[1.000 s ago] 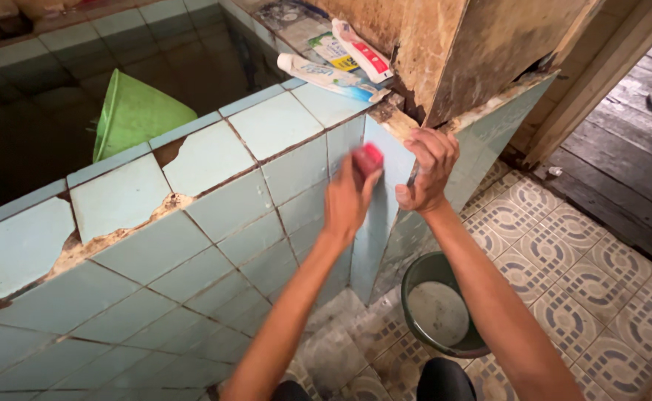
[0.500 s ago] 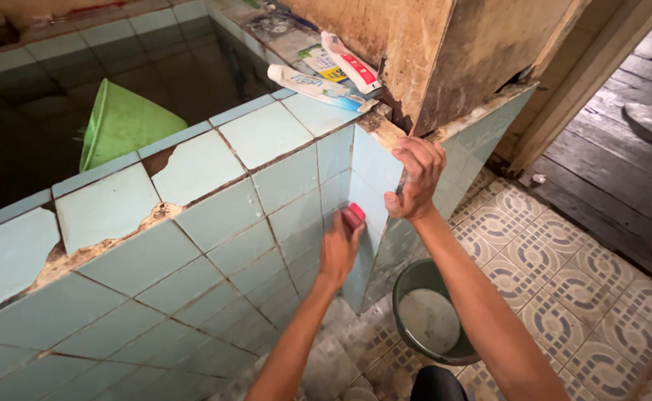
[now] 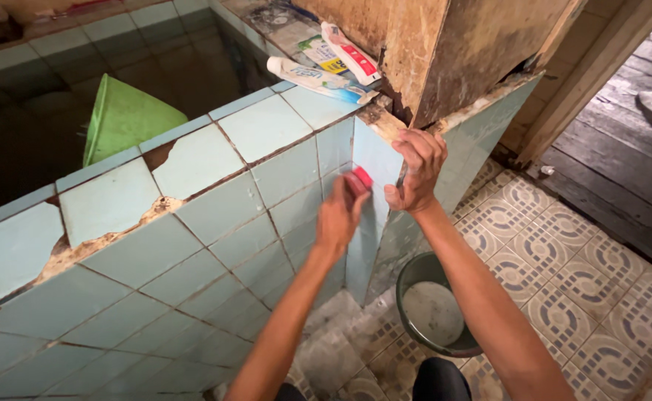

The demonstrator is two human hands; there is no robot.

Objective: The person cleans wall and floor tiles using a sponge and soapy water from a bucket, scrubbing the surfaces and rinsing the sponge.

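Head view: near the frame centre, the left hand (image 3: 343, 214) closes around a small red scrubber (image 3: 362, 176) and presses it flat against the outer corner of the tiled tank wall (image 3: 214, 200). The right hand (image 3: 415, 172) curls its fingers over the corner edge, likely to steady the body. A dark bucket (image 3: 415, 276) stands on the patterned floor at lower centre. The palm hides most of the scrubber, and its exact kind is unclear

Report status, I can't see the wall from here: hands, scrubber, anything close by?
Left hand presses small red scrubber on pale blue tiled wall. Right hand grips wall's corner edge. Dark round bucket below.
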